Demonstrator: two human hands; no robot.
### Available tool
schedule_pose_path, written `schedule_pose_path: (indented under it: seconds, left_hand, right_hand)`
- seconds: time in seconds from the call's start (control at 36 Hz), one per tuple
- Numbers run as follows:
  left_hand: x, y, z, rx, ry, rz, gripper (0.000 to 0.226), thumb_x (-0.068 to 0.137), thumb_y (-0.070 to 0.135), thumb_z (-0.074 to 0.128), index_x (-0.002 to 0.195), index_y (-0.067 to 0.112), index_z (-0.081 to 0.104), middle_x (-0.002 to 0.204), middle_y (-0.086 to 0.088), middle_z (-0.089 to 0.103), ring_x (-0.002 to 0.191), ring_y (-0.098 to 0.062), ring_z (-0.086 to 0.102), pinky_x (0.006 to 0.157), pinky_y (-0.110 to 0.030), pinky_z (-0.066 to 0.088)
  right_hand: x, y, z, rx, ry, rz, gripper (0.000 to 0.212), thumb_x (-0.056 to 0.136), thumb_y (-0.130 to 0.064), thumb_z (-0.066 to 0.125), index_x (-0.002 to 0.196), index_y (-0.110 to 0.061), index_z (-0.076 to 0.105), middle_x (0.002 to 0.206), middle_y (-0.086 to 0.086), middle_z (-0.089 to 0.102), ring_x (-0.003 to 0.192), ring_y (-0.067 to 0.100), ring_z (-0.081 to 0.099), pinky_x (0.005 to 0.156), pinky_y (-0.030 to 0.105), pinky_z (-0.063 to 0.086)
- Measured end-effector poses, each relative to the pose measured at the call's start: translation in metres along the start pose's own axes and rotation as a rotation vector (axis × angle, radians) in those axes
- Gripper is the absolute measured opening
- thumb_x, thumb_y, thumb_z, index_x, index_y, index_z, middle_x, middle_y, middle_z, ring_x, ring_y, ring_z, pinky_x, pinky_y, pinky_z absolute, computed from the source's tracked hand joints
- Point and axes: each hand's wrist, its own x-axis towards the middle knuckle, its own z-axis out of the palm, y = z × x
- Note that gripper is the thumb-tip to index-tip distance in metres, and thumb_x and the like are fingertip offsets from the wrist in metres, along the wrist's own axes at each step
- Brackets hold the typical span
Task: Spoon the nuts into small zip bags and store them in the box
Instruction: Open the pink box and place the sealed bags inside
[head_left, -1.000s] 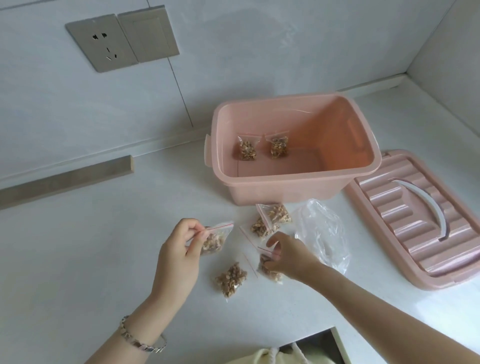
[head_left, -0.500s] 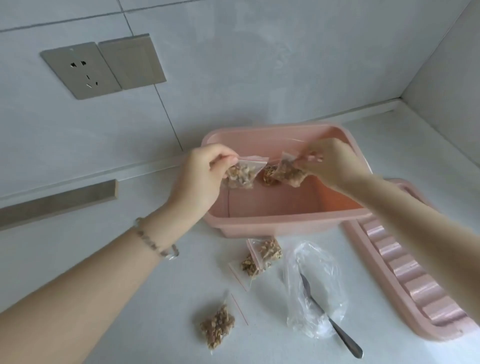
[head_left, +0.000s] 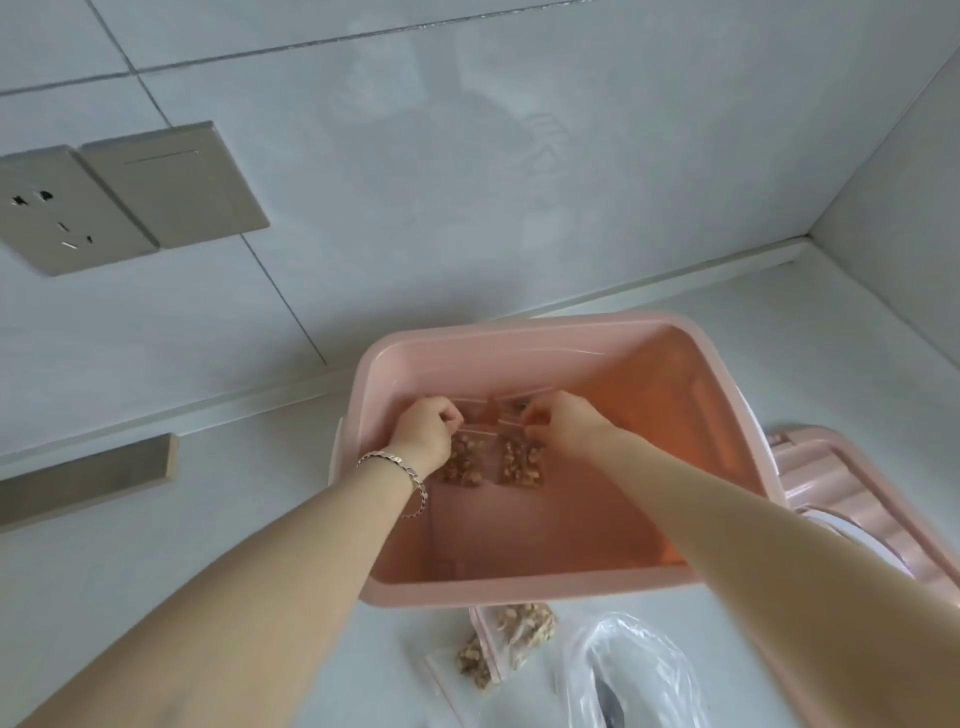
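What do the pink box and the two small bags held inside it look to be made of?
Pink storage box: probably moulded plastic, smooth with a slight gloss; its far walls glow where light passes through. Left zip bag and right zip bag: thin clear plastic film, likely polyethylene; the contents show through and a reddish zip strip runs along each top.

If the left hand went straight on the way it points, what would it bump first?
Probably the far wall of the pink box. The left hand, pinching a nut bag, points that way inside the box, though depth is hard to judge.
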Motion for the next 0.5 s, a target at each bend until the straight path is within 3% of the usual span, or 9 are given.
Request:
schedule_pose_path:
  seconds: [0.06, 0.08, 0.14, 0.17, 0.22, 0.33, 0.42, 0.5]
  left_hand:
    - [-0.006, 0.006, -0.003, 0.030, -0.005, 0.019, 0.017, 0.091, 0.003, 0.051, 0.102, 0.011, 0.061, 0.105, -0.013, 0.061, 0.087, -0.024, 0.053, 0.076, -0.026, 0.041]
    - [-0.012, 0.010, -0.006, 0.071, -0.001, 0.049, 0.024, 0.092, 0.006, 0.052, 0.115, 0.010, 0.056, 0.114, -0.013, 0.059, 0.096, -0.024, 0.055, 0.080, -0.024, 0.039]
    - [-0.030, 0.021, -0.017, 0.122, 0.029, 0.133, 0.036, 0.092, 0.009, 0.052, 0.127, 0.013, 0.048, 0.116, -0.008, 0.057, 0.104, -0.022, 0.054, 0.083, -0.023, 0.037]
    - [-0.042, 0.026, -0.022, 0.125, 0.032, 0.173, 0.038, 0.092, 0.010, 0.052, 0.129, 0.015, 0.046, 0.111, -0.006, 0.057, 0.098, -0.020, 0.055, 0.079, -0.023, 0.039]
    - [-0.073, 0.030, -0.034, 0.063, 0.022, 0.254, 0.034, 0.091, 0.011, 0.054, 0.122, 0.022, 0.049, 0.104, 0.002, 0.056, 0.087, -0.014, 0.056, 0.068, -0.021, 0.041]
    - [-0.153, 0.009, -0.058, -0.128, -0.029, 0.452, 0.024, 0.090, 0.009, 0.056, 0.099, 0.032, 0.055, 0.103, 0.017, 0.060, 0.089, 0.006, 0.058, 0.073, -0.001, 0.039]
    - [-0.205, -0.026, -0.062, -0.182, 0.040, 0.567, 0.020, 0.088, 0.012, 0.058, 0.093, 0.030, 0.062, 0.092, 0.017, 0.066, 0.086, -0.002, 0.062, 0.073, -0.010, 0.045]
    - [-0.229, -0.066, -0.049, -0.152, 0.063, 0.559, 0.016, 0.084, 0.014, 0.060, 0.088, 0.030, 0.062, 0.094, 0.021, 0.063, 0.082, -0.003, 0.061, 0.065, -0.009, 0.044]
  right_hand:
    - [-0.007, -0.002, -0.003, -0.009, 0.038, 0.000, 0.028, 0.087, -0.013, 0.060, 0.114, -0.016, 0.063, 0.118, 0.006, 0.063, 0.105, 0.022, 0.059, 0.079, 0.021, 0.040]
    - [-0.014, -0.004, -0.005, -0.015, 0.056, -0.008, 0.030, 0.086, -0.012, 0.059, 0.115, -0.017, 0.062, 0.118, 0.006, 0.063, 0.105, 0.023, 0.059, 0.081, 0.023, 0.042]
    - [-0.033, -0.012, -0.011, -0.029, 0.074, -0.041, 0.029, 0.085, -0.010, 0.057, 0.113, -0.018, 0.063, 0.116, 0.006, 0.063, 0.105, 0.024, 0.059, 0.085, 0.028, 0.045]
    - [-0.046, -0.017, -0.014, -0.033, 0.076, -0.065, 0.029, 0.085, -0.010, 0.057, 0.111, -0.017, 0.063, 0.115, 0.006, 0.064, 0.105, 0.024, 0.058, 0.087, 0.030, 0.046]
    - [-0.078, -0.027, -0.018, -0.021, 0.083, -0.124, 0.027, 0.084, -0.011, 0.059, 0.110, -0.016, 0.064, 0.113, 0.004, 0.064, 0.105, 0.021, 0.058, 0.091, 0.032, 0.045]
    - [-0.155, -0.049, -0.014, 0.085, 0.105, -0.224, 0.021, 0.087, -0.014, 0.057, 0.106, -0.018, 0.066, 0.097, -0.006, 0.066, 0.088, 0.008, 0.060, 0.084, 0.023, 0.048]
    - [-0.200, -0.059, 0.007, 0.108, 0.133, -0.285, 0.020, 0.086, -0.013, 0.057, 0.101, -0.019, 0.069, 0.084, -0.004, 0.069, 0.074, 0.008, 0.061, 0.073, 0.021, 0.050]
    - [-0.219, -0.058, 0.042, 0.135, 0.089, -0.197, 0.013, 0.084, -0.022, 0.059, 0.092, -0.021, 0.069, 0.079, -0.006, 0.067, 0.073, 0.010, 0.062, 0.074, 0.027, 0.051]
